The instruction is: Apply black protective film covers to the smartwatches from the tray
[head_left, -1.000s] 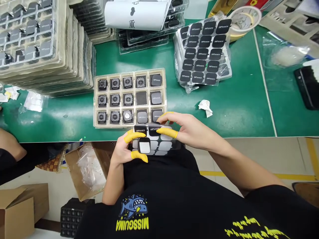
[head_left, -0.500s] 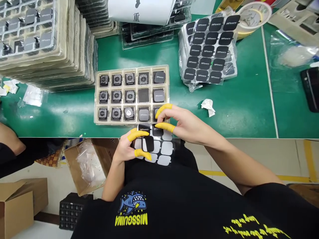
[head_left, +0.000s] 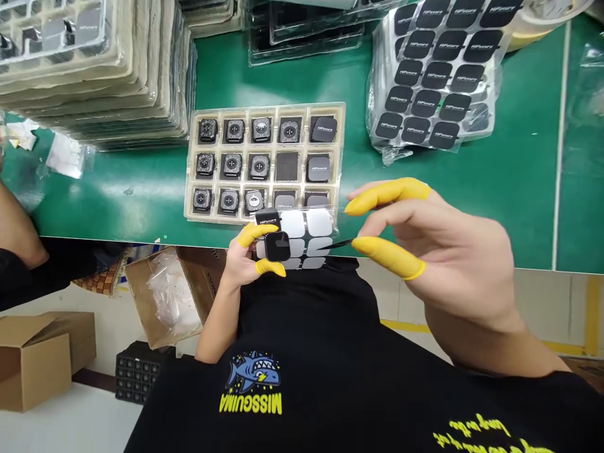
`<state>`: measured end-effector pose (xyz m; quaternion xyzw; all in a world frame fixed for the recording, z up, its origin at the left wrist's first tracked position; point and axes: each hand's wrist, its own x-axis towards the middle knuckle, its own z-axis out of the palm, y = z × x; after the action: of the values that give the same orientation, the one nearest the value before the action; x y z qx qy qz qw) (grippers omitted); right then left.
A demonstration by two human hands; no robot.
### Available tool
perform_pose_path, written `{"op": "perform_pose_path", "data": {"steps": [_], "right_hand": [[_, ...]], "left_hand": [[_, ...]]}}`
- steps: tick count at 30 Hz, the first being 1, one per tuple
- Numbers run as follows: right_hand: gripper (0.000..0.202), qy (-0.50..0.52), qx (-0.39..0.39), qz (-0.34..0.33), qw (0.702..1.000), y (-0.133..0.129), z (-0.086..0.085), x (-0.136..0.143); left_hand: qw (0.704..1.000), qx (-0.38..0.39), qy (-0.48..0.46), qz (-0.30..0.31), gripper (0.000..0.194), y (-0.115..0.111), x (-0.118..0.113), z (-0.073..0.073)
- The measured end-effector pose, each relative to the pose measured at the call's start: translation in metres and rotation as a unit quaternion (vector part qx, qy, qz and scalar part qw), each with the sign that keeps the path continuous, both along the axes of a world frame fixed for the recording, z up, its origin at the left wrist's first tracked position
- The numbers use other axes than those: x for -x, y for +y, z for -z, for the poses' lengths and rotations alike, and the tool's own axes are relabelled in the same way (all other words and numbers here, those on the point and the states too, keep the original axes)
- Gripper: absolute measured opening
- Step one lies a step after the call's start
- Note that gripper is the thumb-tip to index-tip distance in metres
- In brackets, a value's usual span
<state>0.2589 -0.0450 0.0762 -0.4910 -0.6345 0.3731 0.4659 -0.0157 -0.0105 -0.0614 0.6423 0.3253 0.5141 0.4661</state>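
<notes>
My left hand [head_left: 243, 264], with yellow finger cots, grips a black square watch body [head_left: 277, 246] between thumb and finger. Under the watch, the same hand keeps hold of a sticker sheet [head_left: 319, 223] with pale blank spots and one black label left at its upper left. To the right, my right hand [head_left: 457, 245], also in yellow finger cots, pinches a thin black sticker [head_left: 340, 244], seen nearly edge-on. Just beyond lies a plastic tray [head_left: 187, 170] of watch bodies, several bearing black labels. One compartment [head_left: 287, 167] shows only a dark pad.
Stacked trays [head_left: 155, 82] rise at the left. A pile of label sheets [head_left: 427, 100] lies at the right, near tape rolls [head_left: 542, 25]. Below the table edge is a carton [head_left: 136, 302] with plastic bags. Another person's arm [head_left: 19, 226] shows at the left.
My right hand has moved right and up toward the camera, lifting a black sticker off the sheet. The left hand still holds the watch and sheet. The view has shifted.
</notes>
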Motion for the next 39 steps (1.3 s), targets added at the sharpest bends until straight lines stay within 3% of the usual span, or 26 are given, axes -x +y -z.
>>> {"op": "perform_pose_path", "data": {"steps": [5, 12, 26, 39], "right_hand": [[0.012, 0.025, 0.085, -0.075, 0.993, 0.015, -0.005, 0.020], [0.015, 0.008, 0.117, -0.145, 0.983, 0.030, 0.009, 0.037], [0.014, 0.018, 0.160, -0.134, 0.978, 0.033, 0.015, 0.041], [0.012, 0.038, 0.161, -0.134, 0.977, 0.034, 0.020, 0.042]], "left_hand": [[0.999, -0.028, 0.016, 0.015, 0.083, 0.001, -0.008, -0.001], [0.996, -0.091, -0.013, 0.015, 0.086, 0.002, -0.010, -0.001], [0.994, -0.110, 0.021, 0.004, 0.089, 0.001, -0.007, 0.002], [0.996, -0.082, -0.011, 0.019, 0.088, -0.002, -0.006, 0.007]]}}
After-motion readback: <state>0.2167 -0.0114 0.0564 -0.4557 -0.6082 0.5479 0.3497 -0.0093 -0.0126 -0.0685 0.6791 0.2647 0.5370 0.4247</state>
